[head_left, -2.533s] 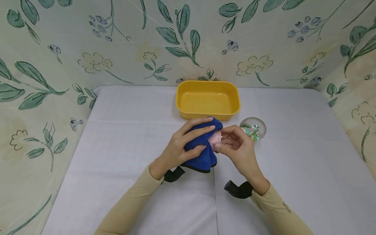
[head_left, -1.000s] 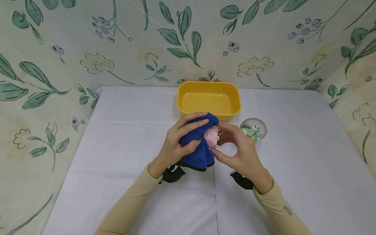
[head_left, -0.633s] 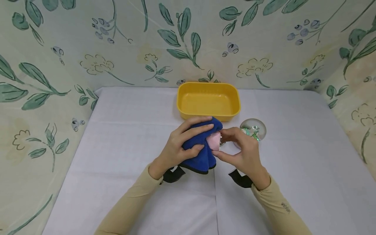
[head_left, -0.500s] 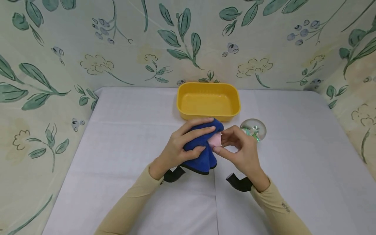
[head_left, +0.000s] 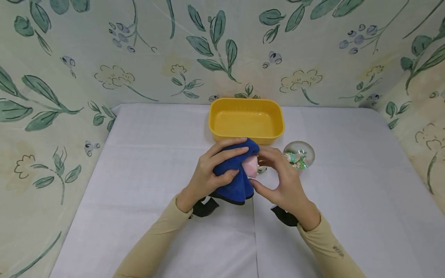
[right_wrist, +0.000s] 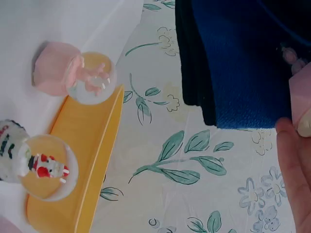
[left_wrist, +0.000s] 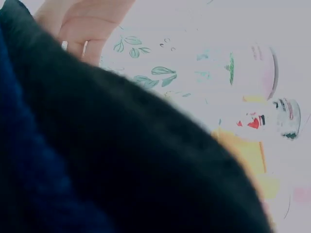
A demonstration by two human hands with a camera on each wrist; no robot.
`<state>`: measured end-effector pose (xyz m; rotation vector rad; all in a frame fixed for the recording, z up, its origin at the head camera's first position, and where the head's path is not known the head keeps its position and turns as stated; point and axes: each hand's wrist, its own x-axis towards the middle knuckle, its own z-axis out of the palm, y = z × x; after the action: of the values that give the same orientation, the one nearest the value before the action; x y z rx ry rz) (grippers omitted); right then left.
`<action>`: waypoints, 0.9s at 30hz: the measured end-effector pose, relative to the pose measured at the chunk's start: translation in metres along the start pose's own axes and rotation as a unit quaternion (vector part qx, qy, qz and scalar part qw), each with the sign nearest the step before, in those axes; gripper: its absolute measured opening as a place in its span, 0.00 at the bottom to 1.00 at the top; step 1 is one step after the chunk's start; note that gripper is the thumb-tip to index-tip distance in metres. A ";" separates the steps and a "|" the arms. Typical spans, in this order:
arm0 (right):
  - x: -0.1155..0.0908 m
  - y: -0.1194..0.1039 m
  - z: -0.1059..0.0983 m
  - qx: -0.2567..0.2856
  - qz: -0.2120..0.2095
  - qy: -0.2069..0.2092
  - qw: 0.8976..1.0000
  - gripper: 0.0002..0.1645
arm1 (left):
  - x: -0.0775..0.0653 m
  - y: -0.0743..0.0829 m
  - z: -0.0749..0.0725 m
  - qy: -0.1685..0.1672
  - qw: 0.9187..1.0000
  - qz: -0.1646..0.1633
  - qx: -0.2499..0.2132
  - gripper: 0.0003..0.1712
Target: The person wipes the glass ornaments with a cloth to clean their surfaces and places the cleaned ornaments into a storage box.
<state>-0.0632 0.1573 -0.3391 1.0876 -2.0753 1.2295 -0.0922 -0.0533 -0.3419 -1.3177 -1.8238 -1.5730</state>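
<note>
My left hand (head_left: 212, 168) grips a folded blue cloth (head_left: 231, 189) with a black edge, wrapped over an object in front of the yellow bin. Out of the cloth's right side pokes a pink faceted base (head_left: 250, 166), probably a snow globe's; in the right wrist view this pink base (right_wrist: 301, 92) is at the right edge. The cloth hides the rest. My right hand (head_left: 286, 181) holds the base's near edge with the thumb, its other fingers at the far side. Dark cloth (left_wrist: 136, 145) fills much of the left wrist view.
A yellow bin (head_left: 247, 135) stands behind the hands. Right of them is a clear snow globe (head_left: 299, 155) with green bits inside. The right wrist view shows a pink-based snow globe (right_wrist: 91, 80) and one with a red-and-white figure (right_wrist: 48, 167) beside the bin. White cloth (head_left: 139, 185) covers the table.
Both hands shift a little back and forth with the cloth and the pink base, now slightly left of half a second ago. The right hand's fingers spread and re-grip as the base turns.
</note>
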 end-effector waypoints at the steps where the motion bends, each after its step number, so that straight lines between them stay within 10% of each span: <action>1: 0.000 0.001 0.000 -0.021 -0.017 0.005 1.000 0.34 | 0.000 0.000 0.000 0.000 1.000 -0.001 -0.001 0.24; 8: -0.003 0.006 -0.002 -0.064 -0.013 0.039 0.997 0.34 | 0.001 0.001 0.001 -0.026 1.000 0.008 0.011 0.24; 17: -0.005 -0.003 -0.001 0.106 0.227 0.024 0.968 0.17 | 0.000 -0.002 0.003 -0.041 0.999 0.014 0.010 0.21; 27: -0.001 0.003 -0.001 -0.031 -0.018 -0.007 0.999 0.33 | 0.001 -0.003 0.003 0.006 1.000 -0.026 -0.009 0.26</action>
<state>-0.0650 0.1592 -0.3403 1.1033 -2.0814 1.1365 -0.0943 -0.0505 -0.3435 -1.2747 -1.8559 -1.6242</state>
